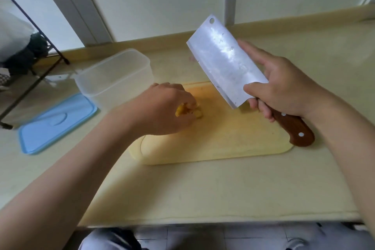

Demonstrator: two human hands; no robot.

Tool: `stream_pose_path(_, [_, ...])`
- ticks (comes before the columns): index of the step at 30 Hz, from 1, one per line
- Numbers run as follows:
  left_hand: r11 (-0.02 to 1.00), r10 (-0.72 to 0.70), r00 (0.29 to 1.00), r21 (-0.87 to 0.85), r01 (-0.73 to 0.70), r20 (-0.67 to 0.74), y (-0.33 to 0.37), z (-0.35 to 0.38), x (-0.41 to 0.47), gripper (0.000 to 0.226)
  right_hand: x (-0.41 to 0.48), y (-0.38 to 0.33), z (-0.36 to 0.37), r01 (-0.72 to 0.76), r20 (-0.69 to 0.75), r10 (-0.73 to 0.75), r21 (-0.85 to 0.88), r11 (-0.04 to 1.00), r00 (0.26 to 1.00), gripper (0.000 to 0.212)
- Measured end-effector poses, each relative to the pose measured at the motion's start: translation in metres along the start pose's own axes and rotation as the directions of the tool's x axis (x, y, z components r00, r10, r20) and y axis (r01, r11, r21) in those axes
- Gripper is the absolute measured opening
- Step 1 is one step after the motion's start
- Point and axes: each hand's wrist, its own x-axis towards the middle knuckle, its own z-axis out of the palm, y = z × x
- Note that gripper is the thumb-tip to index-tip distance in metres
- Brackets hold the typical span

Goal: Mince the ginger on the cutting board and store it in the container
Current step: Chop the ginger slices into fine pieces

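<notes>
Both forearms are bare to the frame's edge, with no sleeves, watch or rings visible on the left hand or right hand. Grey trousers show below.

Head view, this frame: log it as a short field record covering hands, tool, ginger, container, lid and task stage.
left hand: fingers curled over the ginger, pressing it on the cutting board
right hand: grips the cleaver, blade raised above the board
ginger state: yellow chunks, partly hidden by the fingers
container: open, looks empty, left of the board
lid: blue, flat on the counter, beside the container
stage: chopping; nothing stored yet
</notes>
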Motion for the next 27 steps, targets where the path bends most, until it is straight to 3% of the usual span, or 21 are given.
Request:
stream_pose_path(5, [0.991,-0.072,0.997,0.112,0.074,-0.019,0.01,0.006,0.011,0.032,-0.005,-0.001,0.0,0.0,-0.021,0.0,-0.021,1.0,1.0,0.092])
stream_pose_path(10, [0.991,-0.134,0.991,-0.024,0.135,0.027,0.01,-0.005,0.013,0.028,-0.007,0.002,-0.002,-0.003,-0.03,0.003,-0.005,1.0,1.0,0.093])
stream_pose_path(13, [0.987,-0.142,0.989,-0.081,0.139,-0.036,0.01,-0.01,0.011,0.03,-0.006,0.003,-0.003,0.008,-0.038,-0.009,-0.009,1.0,0.999,0.093])
stream_pose_path(20, [0.948,0.026,0.977,-0.305,-0.092,-0.213,0.058,0.018,0.004,0.017,-0.006,0.002,-0.003,0.021,-0.071,-0.021,-0.001,1.0,0.997,0.093])
stream_pose_path(27, [0.931,0.164,0.929,-0.261,-0.257,-0.332,0.06,0.044,0.003,0.008,-0.008,0.004,-0.006,-0.001,-0.07,0.0,-0.025,1.0,0.998,0.093])
